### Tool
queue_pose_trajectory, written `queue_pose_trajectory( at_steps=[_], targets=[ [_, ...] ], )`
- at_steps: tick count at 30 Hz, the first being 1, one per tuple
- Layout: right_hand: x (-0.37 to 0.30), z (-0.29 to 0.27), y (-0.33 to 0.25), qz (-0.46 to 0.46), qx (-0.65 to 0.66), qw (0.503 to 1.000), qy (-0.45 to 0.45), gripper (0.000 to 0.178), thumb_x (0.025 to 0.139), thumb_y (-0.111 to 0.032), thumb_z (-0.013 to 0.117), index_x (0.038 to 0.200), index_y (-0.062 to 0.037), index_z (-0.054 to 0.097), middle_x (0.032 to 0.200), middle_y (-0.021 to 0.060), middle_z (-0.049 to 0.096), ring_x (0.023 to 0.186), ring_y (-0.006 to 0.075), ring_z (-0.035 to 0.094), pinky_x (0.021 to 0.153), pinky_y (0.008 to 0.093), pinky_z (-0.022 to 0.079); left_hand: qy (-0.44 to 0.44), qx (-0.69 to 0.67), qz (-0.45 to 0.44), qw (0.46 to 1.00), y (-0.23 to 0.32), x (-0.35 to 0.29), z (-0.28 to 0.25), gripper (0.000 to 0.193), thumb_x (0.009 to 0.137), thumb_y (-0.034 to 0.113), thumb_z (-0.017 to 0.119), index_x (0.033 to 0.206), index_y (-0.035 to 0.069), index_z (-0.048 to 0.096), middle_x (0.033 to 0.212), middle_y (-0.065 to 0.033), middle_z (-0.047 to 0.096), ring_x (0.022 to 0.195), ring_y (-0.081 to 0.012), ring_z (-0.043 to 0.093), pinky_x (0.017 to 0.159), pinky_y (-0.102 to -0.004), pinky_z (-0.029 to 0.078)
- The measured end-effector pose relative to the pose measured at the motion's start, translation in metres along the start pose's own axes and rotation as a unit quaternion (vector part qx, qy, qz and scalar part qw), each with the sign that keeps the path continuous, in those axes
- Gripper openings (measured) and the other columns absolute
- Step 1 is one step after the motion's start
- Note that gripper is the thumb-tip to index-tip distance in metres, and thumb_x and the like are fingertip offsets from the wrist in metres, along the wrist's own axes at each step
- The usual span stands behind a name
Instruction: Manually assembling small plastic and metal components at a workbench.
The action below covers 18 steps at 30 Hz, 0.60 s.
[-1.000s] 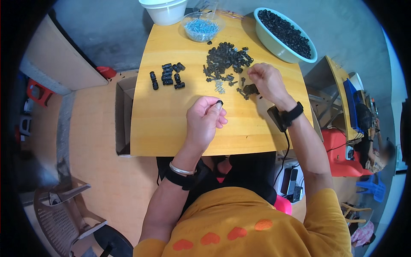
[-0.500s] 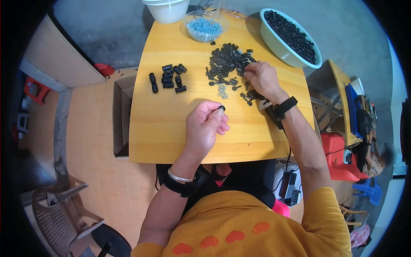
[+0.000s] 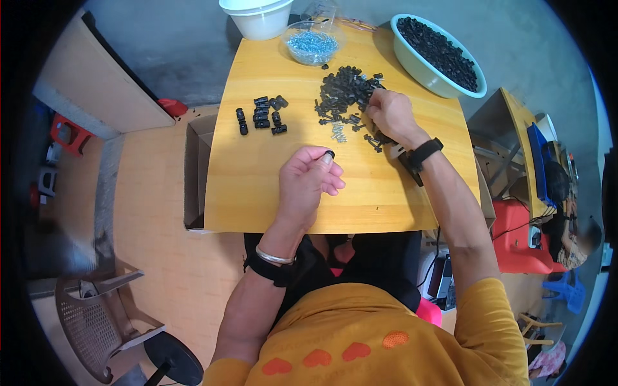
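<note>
My left hand is raised over the near middle of the table, thumb and forefinger pinched on a small black plastic piece. Its other fingers curl loosely. My right hand is bent at the right side of a pile of small black plastic parts, fingertips drawn together and partly hidden; what they hold does not show. Small silver springs lie just in front of the pile. Left of both hands, several black cylindrical pieces like cord locks are grouped on the wooden table.
A pale green basin full of black parts stands far right. At the back are a clear bowl of bluish springs and white tubs. A dark device lies beside my right wrist. A cardboard box adjoins the left edge.
The whole view has shifted slightly. My right hand's fingers have curled in more at the pile's edge. My left hand keeps its pinch on the black piece.
</note>
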State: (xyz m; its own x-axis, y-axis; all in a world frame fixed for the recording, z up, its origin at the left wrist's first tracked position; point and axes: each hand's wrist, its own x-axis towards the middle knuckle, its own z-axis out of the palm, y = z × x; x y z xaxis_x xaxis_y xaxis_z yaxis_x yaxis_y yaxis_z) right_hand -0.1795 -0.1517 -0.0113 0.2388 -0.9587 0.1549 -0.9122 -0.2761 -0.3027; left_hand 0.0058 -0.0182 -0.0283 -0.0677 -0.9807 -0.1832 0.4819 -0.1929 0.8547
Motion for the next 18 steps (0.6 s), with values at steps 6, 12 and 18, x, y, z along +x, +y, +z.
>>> queue_pose_trajectory(
  at_steps=[6,12,18],
  targets=[
    [-0.049,-0.033,-0.037,0.018,0.292,0.956,-0.014,0.004,0.071,-0.003,0.059,0.076,-0.0015,0.059,0.065,0.0054,0.059,0.061,0.0119,0.055,0.056,0.0255,0.043,-0.016,-0.042,-0.002,0.999,0.006,-0.008,0.003,0.016,0.087,0.012,0.051,0.098,0.0,0.052,0.077,-0.0113,0.06,0.061,-0.0147,0.06,0.053,-0.0224,0.047],
    [-0.086,-0.037,-0.076,0.004,0.506,0.862,-0.036,0.01,0.077,-0.004,0.063,0.086,-0.0004,0.061,0.074,-0.0014,0.058,0.067,0.0047,0.05,0.062,0.0197,0.042,-0.029,-0.057,-0.008,0.998,0.007,-0.013,0.013,0.014,0.088,0.008,0.049,0.097,-0.003,0.051,0.078,-0.0123,0.059,0.06,-0.0153,0.059,0.052,-0.0227,0.047],
    [-0.091,-0.023,-0.078,-0.051,0.495,0.867,0.022,0.008,0.078,-0.004,0.063,0.084,0.0004,0.061,0.078,0.002,0.059,0.071,0.0077,0.052,0.065,0.0222,0.043,-0.04,-0.049,-0.004,0.998,0.013,-0.015,0.013,0.015,0.088,0.011,0.05,0.097,0.0,0.053,0.079,-0.0107,0.061,0.063,-0.0153,0.06,0.055,-0.0235,0.048]
  ],
)
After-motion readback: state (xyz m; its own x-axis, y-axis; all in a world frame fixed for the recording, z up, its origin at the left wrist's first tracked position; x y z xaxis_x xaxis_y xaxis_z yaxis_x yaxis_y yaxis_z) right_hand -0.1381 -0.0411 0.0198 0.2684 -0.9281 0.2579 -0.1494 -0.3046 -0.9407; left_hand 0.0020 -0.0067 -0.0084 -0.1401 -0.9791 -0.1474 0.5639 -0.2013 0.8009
